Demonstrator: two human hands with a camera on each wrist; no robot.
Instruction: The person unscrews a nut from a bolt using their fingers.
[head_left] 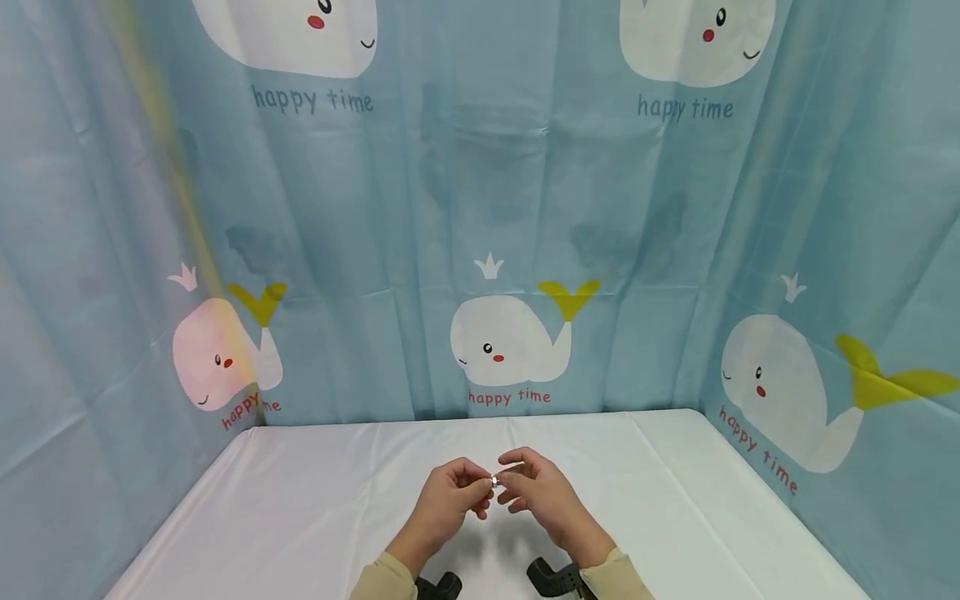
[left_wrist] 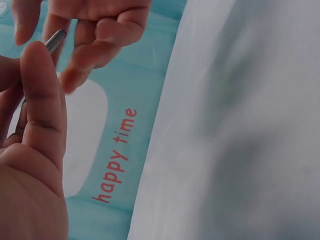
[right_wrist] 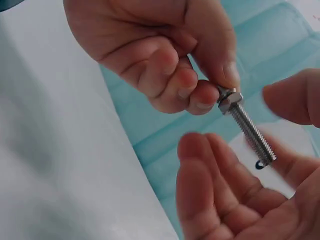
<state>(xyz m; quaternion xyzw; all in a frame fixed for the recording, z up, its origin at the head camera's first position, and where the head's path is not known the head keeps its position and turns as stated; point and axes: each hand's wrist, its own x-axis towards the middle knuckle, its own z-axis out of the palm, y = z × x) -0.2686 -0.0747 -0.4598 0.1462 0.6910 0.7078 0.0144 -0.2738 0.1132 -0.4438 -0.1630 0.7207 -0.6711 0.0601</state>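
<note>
A silver threaded bolt (right_wrist: 255, 135) points away from my left hand (head_left: 447, 500), with a hex nut (right_wrist: 231, 101) on it close to the fingertips. Thumb and fingers of that hand pinch the bolt's near end, hiding it. My right hand (head_left: 546, 493) is around the free end of the thread, its thumb and fingers spread apart. In the right wrist view a gap shows between the right thumb (right_wrist: 292, 97) and the bolt. Whether the right index finger touches the thread behind, I cannot tell. Both hands are raised above the table.
A white cloth covers the table (head_left: 300, 500) beneath the hands. Blue curtains (head_left: 495, 183) printed with whales hang at the back and on both sides. Black straps with dark housings (head_left: 553, 577) sit at the wrists, by the beige sleeves (head_left: 386, 579).
</note>
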